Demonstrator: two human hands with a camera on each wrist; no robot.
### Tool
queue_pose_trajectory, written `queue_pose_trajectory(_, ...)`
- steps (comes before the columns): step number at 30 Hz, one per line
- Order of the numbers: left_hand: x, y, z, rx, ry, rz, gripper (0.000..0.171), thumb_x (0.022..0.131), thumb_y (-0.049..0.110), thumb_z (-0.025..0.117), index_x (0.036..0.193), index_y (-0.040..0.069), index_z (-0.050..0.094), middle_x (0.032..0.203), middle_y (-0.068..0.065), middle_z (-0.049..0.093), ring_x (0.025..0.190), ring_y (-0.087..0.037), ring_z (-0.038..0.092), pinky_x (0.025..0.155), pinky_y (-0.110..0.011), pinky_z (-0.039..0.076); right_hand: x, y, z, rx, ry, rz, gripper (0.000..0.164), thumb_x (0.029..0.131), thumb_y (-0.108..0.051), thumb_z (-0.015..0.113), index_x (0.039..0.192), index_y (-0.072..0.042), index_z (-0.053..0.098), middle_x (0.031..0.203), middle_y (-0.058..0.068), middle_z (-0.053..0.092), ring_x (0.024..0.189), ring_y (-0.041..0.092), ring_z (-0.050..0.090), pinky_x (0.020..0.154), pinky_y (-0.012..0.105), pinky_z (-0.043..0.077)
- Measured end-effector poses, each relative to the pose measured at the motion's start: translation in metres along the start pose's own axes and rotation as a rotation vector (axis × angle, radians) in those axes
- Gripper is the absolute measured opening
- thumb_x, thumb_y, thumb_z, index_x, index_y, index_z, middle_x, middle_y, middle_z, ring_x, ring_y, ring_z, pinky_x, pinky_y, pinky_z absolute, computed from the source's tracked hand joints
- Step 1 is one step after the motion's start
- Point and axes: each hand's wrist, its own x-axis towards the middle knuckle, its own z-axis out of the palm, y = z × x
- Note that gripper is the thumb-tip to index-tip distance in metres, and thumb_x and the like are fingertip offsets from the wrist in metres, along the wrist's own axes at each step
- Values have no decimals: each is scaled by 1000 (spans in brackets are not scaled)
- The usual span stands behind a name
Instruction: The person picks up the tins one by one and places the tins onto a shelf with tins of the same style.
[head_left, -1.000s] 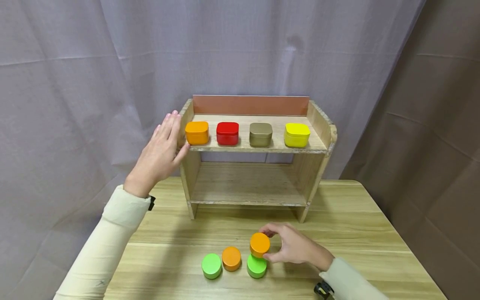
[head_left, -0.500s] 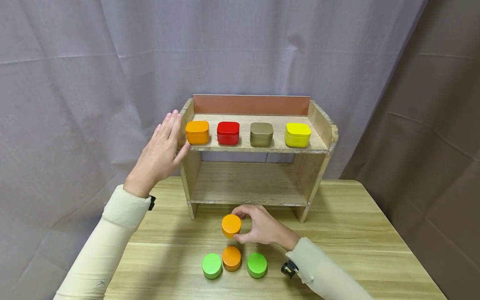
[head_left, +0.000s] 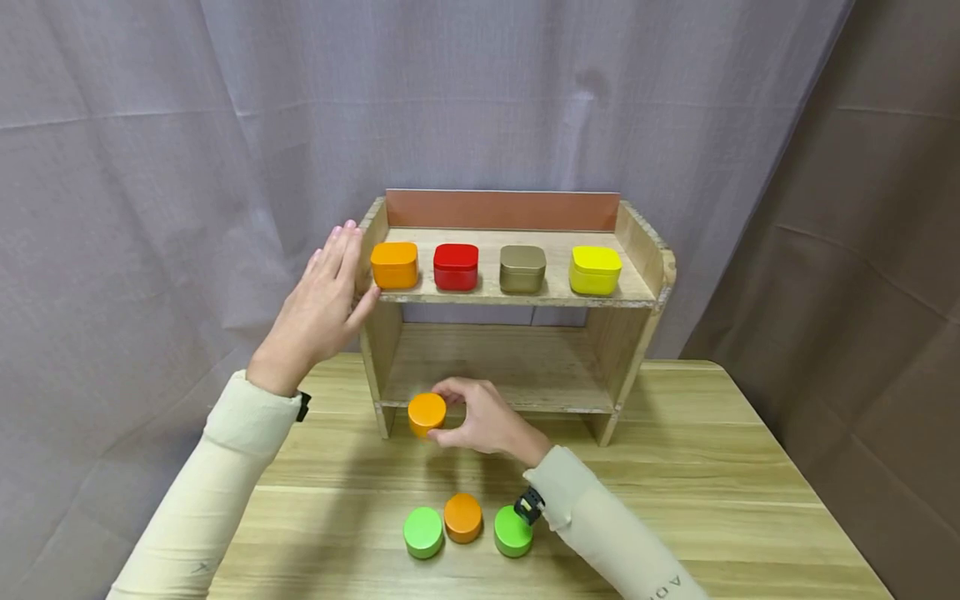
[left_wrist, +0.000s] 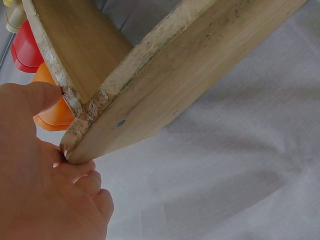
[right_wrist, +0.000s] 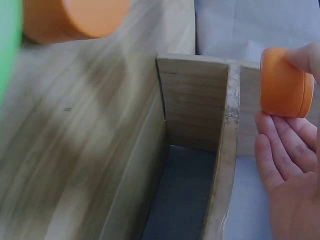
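My right hand (head_left: 486, 419) pinches a round orange tin (head_left: 427, 414) by its sides, in front of the wooden shelf's (head_left: 495, 367) lower board. The right wrist view shows that tin (right_wrist: 281, 82) between thumb and fingers, its lid seam visible. Straight-fingered, my left hand (head_left: 315, 304) rests against the shelf's upper left side panel. Its thumb (left_wrist: 45, 96) touches the top board's front edge, beside a rounded-square orange tin (head_left: 394, 266). On the table lie another round orange tin (head_left: 462, 517) and two round green tins, one at left (head_left: 423, 532) and one at right (head_left: 512, 533), partly behind the wrist strap.
A red tin (head_left: 456, 267), an olive tin (head_left: 522, 269) and a yellow tin (head_left: 595, 270) stand in a row along the top board. The shelf stands towards the back of the wooden table (head_left: 720, 467). A grey curtain (head_left: 225, 150) hangs behind.
My right hand has carried the round orange tin from above the right green tin leftward and up to the shelf's lower board. The left hand has stayed in place.
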Motion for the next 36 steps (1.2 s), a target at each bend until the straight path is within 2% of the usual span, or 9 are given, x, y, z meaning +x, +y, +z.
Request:
queue_pose_trajectory(9,0,0,0,-5,-7,-6,79,111,34,50,169,-1,10,178,-20,8,166,-39,10,134,-60,17,33,3,10,29,67,88,48,83,-26,89,125,-10,72,111,2,79,97,16,74,90,30,62)
queue_pose_trajectory(15,-1,0,0,-6,-11,-5,79,111,34,50,169,-1,8,178,-19,6,166,-39,10,134,-60,16,47,1,19,38,90,134,50,84,-25,89,128,-9,72,114,5,79,101,17,75,92,31,62)
queue_pose_trajectory(26,0,0,0,-5,-7,-7,80,111,34,51,169,-1,9,179,-19,7,166,-38,10,134,-60,16,57,-3,33,44,129,246,44,87,-28,86,125,-11,73,113,4,80,102,17,75,90,31,62)
queue_pose_trajectory(36,0,0,0,-6,-8,-11,80,111,35,51,169,0,8,179,-18,7,166,-38,10,135,-58,15,59,3,36,34,116,263,44,88,-31,87,126,-13,74,114,2,81,102,16,76,90,30,62)
